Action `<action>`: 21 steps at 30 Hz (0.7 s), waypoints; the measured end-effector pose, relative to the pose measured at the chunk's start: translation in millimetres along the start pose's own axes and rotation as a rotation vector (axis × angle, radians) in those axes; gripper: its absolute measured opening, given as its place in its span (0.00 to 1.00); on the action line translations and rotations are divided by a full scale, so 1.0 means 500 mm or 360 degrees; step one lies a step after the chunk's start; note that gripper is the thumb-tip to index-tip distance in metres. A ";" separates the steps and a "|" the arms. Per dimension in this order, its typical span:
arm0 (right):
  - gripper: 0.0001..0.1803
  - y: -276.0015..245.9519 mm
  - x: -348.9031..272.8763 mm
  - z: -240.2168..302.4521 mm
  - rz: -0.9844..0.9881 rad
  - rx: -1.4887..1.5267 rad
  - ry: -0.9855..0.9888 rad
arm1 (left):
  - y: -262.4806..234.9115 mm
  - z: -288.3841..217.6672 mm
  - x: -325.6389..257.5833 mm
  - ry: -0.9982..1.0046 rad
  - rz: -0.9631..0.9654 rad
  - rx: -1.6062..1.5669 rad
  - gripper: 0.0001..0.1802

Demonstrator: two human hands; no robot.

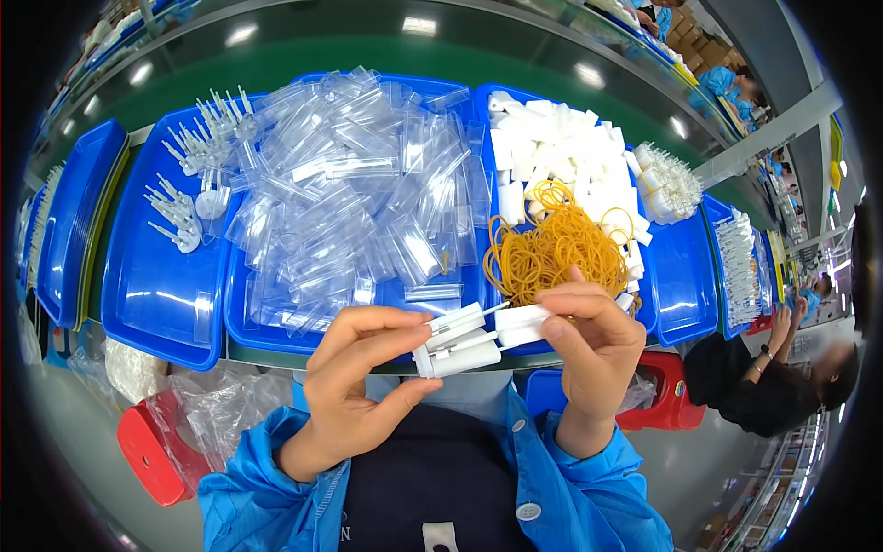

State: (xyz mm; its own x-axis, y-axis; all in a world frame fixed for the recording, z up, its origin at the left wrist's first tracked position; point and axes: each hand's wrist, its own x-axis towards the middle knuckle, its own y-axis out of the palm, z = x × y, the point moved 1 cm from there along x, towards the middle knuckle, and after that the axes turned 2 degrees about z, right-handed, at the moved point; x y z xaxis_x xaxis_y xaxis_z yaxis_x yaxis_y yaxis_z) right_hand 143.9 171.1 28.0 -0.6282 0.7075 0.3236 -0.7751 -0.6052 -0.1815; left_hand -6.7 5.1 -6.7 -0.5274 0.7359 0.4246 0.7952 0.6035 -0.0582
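One left hand point(368, 373), one right hand point(598, 345), one pronged white holder point(423, 362) in the left grip; three heaps beyond
One heap of clear sleeves point(340, 170) lies beyond the left grip; one of yellow rubber bands point(561, 253) just beyond the right; one of white tubes point(561, 138) past the bands; two red stools point(140, 453), one on either side of the grip; single pieces overlap too much to count

Smooth matt cylinders point(469, 359) (plastic-looking), glossy plastic tray point(166, 276)
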 end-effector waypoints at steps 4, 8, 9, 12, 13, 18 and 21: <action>0.10 0.008 0.002 0.014 0.0098 -0.0098 0.0003 | 0.000 0.006 0.000 0.0085 0.0007 0.0051 0.24; 0.11 0.008 0.006 0.019 0.0182 -0.0209 -0.0099 | -0.001 0.005 0.001 0.0106 0.0045 0.0051 0.25; 0.10 0.008 0.006 0.020 0.0213 -0.0226 -0.0142 | 0.000 0.004 0.002 0.0104 0.0068 0.0053 0.26; 0.09 0.035 0.001 0.024 0.0333 -0.0217 -0.0253 | 0.003 0.004 0.002 0.0105 0.0108 0.0024 0.27; 0.10 0.038 0.001 0.023 0.0353 -0.0212 -0.0270 | 0.004 0.004 0.002 0.0106 0.0117 0.0007 0.27; 0.10 0.048 0.001 0.021 0.0433 -0.0228 -0.0338 | -0.002 0.009 -0.002 0.0134 0.0121 0.0072 0.27; 0.10 0.048 -0.001 0.019 0.0404 -0.0210 -0.0293 | -0.001 -0.003 0.004 0.0106 0.0150 0.0038 0.27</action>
State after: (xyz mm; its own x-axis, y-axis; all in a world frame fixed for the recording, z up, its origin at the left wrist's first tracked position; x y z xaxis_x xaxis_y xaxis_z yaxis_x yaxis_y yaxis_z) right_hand 126.3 152.8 32.1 -0.7890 0.4550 0.4129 -0.6049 -0.6928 -0.3925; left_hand -7.9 5.8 -4.4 -0.4290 0.7681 0.4753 0.8326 0.5403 -0.1217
